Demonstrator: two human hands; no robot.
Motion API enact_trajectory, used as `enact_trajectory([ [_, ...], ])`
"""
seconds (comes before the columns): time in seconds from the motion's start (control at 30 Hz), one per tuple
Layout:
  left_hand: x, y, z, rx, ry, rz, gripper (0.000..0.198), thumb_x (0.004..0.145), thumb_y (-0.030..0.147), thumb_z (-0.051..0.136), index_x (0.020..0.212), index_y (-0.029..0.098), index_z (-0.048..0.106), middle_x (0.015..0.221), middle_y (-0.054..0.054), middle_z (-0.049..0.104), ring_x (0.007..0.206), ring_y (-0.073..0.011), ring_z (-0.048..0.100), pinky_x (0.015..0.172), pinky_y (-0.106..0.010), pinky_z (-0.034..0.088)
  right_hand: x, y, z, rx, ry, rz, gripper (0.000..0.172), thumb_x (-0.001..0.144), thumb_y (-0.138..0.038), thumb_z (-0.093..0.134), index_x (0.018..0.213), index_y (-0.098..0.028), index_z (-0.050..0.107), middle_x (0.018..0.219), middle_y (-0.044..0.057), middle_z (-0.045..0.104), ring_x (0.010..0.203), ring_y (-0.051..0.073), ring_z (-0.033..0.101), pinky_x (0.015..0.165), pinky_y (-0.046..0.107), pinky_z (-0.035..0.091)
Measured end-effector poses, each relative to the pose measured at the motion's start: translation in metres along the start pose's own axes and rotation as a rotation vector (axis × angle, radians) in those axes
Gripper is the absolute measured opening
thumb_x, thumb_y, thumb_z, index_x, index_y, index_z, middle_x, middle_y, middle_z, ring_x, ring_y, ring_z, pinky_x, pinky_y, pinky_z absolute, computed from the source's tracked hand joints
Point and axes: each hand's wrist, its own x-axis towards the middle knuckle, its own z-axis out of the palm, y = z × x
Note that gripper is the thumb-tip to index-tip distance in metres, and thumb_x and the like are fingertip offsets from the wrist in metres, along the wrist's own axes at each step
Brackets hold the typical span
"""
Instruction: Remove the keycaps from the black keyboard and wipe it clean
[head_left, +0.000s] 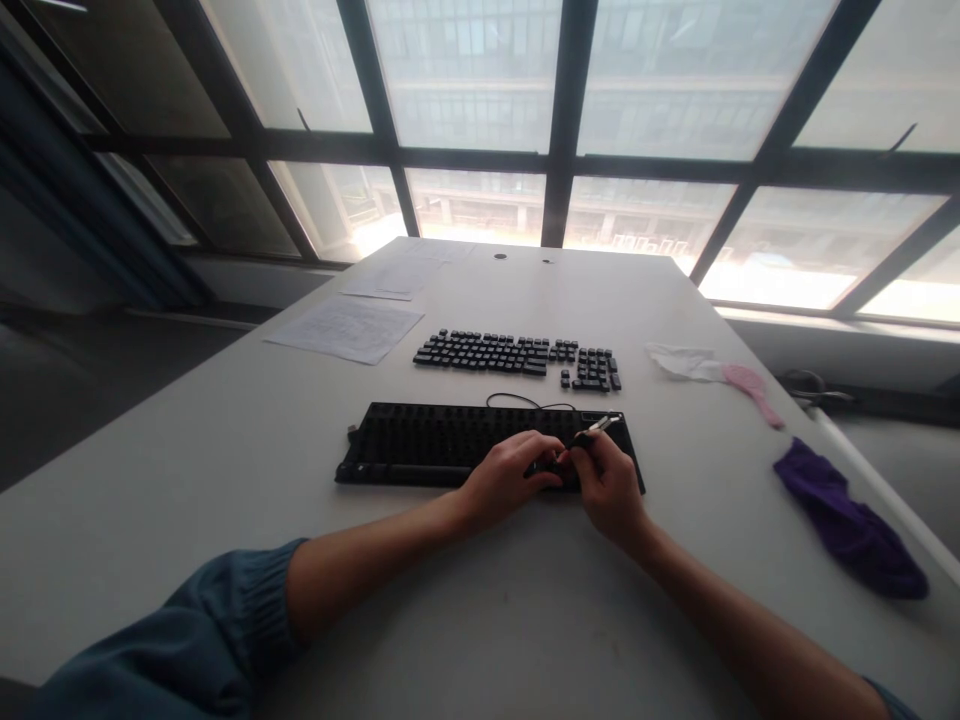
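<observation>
A black keyboard base (420, 440) with its keycaps off lies in front of me. Over its right half, my left hand (514, 468) is closed, thumb and fingers pinched together. What sits at those fingertips is too small and dark to make out. Close beside it, my right hand (609, 490) grips a small tool (602, 424) with a dark body and two pale metal prongs pointing up to the right. Both hands' fingertips nearly meet. Behind the base, the loose black keycaps (487, 352) are laid out in keyboard order on the white table.
A thin cable (517, 398) loops behind the base. Paper sheets (349, 328) lie at the back left. To the right are a crumpled white tissue (684, 362), a pink hairbrush-like item (752, 392) and a purple cloth (847, 520) near the table's edge. Windows stand beyond.
</observation>
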Motion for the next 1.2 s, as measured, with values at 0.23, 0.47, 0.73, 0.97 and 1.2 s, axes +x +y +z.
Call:
enact_trajectory([
  [0.23, -0.002, 0.011, -0.003, 0.107, -0.077, 0.119, 0.017, 0.098, 0.025, 0.052, 0.105, 0.020, 0.067, 0.105, -0.008, 0.065, 0.101, -0.0183, 0.061, 0.092, -0.031, 0.050, 0.004, -0.001, 0.001, 0.153, -0.012, 0.089, 0.017, 0.099, -0.038, 0.047, 0.093, -0.022, 0.046, 0.071, 0.000, 0.063, 0.056, 0.014, 0.059, 0.053, 0.025, 0.050],
  [0.47, 0.058, -0.011, -0.030, 0.223, 0.139, -0.098, 0.013, 0.084, 0.029, 0.074, 0.092, 0.019, 0.073, 0.090, -0.004, 0.068, 0.081, -0.0169, 0.063, 0.077, -0.029, 0.051, 0.007, 0.004, 0.004, 0.229, 0.002, 0.077, 0.019, 0.100, -0.040, 0.045, 0.093, -0.022, 0.045, 0.069, -0.001, 0.062, 0.057, 0.015, 0.060, 0.053, 0.026, 0.050],
  [0.73, 0.134, -0.060, -0.014, 0.545, 0.011, -0.336, 0.018, 0.077, 0.036, 0.078, 0.092, 0.024, 0.080, 0.092, -0.004, 0.076, 0.088, -0.0227, 0.068, 0.075, -0.029, 0.046, 0.006, 0.009, 0.003, 0.247, -0.021, 0.067, 0.016, 0.099, -0.036, 0.045, 0.092, -0.022, 0.047, 0.070, 0.000, 0.063, 0.058, 0.014, 0.060, 0.055, 0.026, 0.049],
  [0.97, 0.138, -0.071, -0.008, 0.599, -0.022, -0.335, 0.020, 0.078, 0.037, 0.075, 0.093, 0.025, 0.081, 0.093, -0.006, 0.077, 0.090, -0.0232, 0.068, 0.076, -0.028, 0.045, 0.007, 0.008, 0.002, 0.283, -0.054, 0.066, 0.012, 0.098, -0.031, 0.047, 0.090, -0.022, 0.047, 0.072, 0.000, 0.063, 0.060, 0.015, 0.060, 0.056, 0.026, 0.049],
  [1.2, 0.138, -0.078, -0.005, 0.582, -0.006, -0.323, 0.024, 0.077, 0.040, 0.075, 0.097, 0.027, 0.080, 0.091, -0.004, 0.077, 0.089, -0.0225, 0.068, 0.075, -0.027, 0.046, 0.007, 0.010, 0.002, 0.269, -0.073, 0.058, 0.011, 0.098, -0.030, 0.047, 0.090, -0.022, 0.047, 0.072, 0.000, 0.063, 0.060, 0.014, 0.060, 0.057, 0.025, 0.048],
])
